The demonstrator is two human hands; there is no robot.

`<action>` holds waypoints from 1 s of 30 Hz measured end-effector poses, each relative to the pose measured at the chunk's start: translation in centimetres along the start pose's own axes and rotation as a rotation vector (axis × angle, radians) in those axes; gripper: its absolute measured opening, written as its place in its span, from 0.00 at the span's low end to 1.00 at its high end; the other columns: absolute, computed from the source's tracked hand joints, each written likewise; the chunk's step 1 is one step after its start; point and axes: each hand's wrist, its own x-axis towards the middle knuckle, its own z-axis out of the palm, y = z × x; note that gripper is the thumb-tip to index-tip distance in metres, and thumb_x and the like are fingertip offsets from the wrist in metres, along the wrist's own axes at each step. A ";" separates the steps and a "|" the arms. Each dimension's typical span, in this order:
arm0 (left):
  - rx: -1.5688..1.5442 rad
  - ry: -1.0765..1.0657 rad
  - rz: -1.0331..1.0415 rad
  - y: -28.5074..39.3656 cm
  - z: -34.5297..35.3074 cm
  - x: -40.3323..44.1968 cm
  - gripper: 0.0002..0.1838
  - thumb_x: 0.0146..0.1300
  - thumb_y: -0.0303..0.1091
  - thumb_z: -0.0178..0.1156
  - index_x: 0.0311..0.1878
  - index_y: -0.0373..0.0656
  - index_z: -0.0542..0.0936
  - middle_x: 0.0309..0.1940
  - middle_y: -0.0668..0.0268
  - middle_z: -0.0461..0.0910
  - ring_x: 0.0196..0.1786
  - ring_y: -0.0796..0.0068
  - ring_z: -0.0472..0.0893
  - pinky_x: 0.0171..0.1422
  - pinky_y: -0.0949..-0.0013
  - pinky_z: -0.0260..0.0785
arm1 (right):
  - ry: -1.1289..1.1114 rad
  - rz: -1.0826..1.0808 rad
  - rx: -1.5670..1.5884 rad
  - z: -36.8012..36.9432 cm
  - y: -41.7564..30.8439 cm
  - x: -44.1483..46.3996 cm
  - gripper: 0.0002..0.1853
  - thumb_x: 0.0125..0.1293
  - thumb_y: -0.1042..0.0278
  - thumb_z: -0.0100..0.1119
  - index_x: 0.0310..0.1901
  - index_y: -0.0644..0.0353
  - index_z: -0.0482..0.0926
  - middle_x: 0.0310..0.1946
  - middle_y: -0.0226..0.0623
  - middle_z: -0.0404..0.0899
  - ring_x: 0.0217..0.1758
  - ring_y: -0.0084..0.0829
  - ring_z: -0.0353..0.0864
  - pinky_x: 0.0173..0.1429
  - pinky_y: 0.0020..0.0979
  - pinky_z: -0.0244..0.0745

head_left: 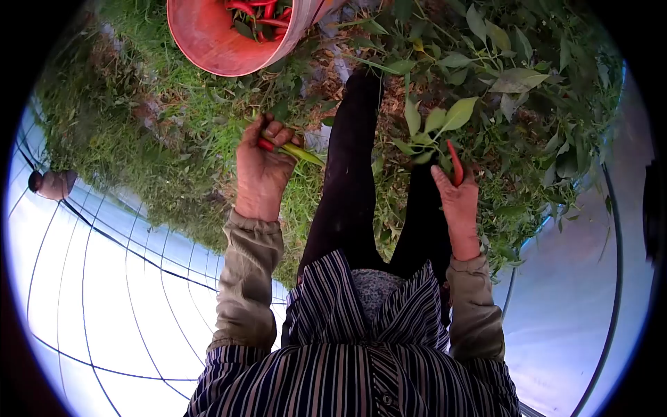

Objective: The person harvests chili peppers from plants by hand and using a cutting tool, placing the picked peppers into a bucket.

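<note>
The two hands are well apart over the plants. The left hand, palm up, has its fingers curled around a yellow-green pepper and a red one. The right hand, back up, has its thumb and fingers about a long red pepper, tip upward, just beside a leafy sprig; whether its stem is attached cannot be told. Ahead of the left hand, a bucket holds more red peppers and a leaf.
</note>
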 end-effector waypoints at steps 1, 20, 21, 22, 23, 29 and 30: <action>0.128 0.021 0.043 -0.6 1.0 -0.6 0.09 0.65 0.36 0.48 0.38 0.41 0.72 0.21 0.73 0.63 0.24 0.78 0.65 0.39 0.66 0.64 | 0.026 -0.257 -0.443 -0.1 0.5 0.7 0.10 0.62 0.68 0.59 0.42 0.62 0.74 0.26 0.27 0.70 0.25 0.15 0.64 0.29 0.22 0.62; 1.200 0.027 0.505 7.3 7.2 -1.1 0.25 0.64 0.41 0.49 0.61 0.40 0.63 0.55 0.59 0.72 0.57 0.67 0.73 0.59 0.63 0.58 | -0.235 -0.565 -0.170 14.4 -15.2 3.6 0.34 0.53 0.70 0.61 0.57 0.73 0.55 0.56 0.61 0.57 0.59 0.54 0.65 0.63 0.41 0.65; 1.203 0.037 0.429 5.6 6.7 -0.5 0.24 0.63 0.41 0.51 0.60 0.40 0.65 0.53 0.59 0.73 0.54 0.67 0.74 0.58 0.64 0.60 | -0.076 -0.707 -0.254 12.1 -16.0 4.7 0.31 0.52 0.70 0.61 0.54 0.74 0.58 0.56 0.62 0.58 0.58 0.55 0.66 0.63 0.41 0.65; 1.208 0.048 0.353 3.7 6.4 -0.1 0.24 0.62 0.41 0.52 0.58 0.39 0.66 0.52 0.59 0.74 0.52 0.68 0.76 0.56 0.65 0.61 | 0.045 -0.796 -0.338 9.6 -17.2 6.2 0.27 0.53 0.67 0.61 0.51 0.73 0.63 0.53 0.61 0.61 0.56 0.54 0.67 0.60 0.43 0.67; 1.183 0.021 0.287 1.8 6.2 0.2 0.23 0.61 0.40 0.54 0.56 0.40 0.68 0.50 0.59 0.75 0.49 0.69 0.77 0.53 0.66 0.62 | 0.193 -0.896 -0.517 6.9 -18.6 8.1 0.25 0.54 0.64 0.60 0.48 0.72 0.66 0.52 0.59 0.65 0.54 0.52 0.68 0.58 0.44 0.66; 1.313 -0.193 0.139 -6.1 7.7 0.4 0.15 0.59 0.36 0.56 0.47 0.38 0.74 0.39 0.62 0.80 0.39 0.74 0.80 0.42 0.77 0.64 | 0.007 -0.181 -1.441 -11.7 -21.3 17.1 0.29 0.58 0.39 0.52 0.45 0.62 0.75 0.54 0.49 0.70 0.58 0.50 0.69 0.63 0.62 0.48; 1.322 -0.197 0.141 -6.8 8.3 0.6 0.15 0.59 0.36 0.56 0.47 0.38 0.74 0.39 0.62 0.80 0.39 0.74 0.80 0.42 0.77 0.64 | 0.003 -0.209 -1.482 -14.1 -18.7 17.2 0.25 0.57 0.42 0.55 0.42 0.58 0.79 0.47 0.44 0.77 0.50 0.47 0.76 0.62 0.60 0.50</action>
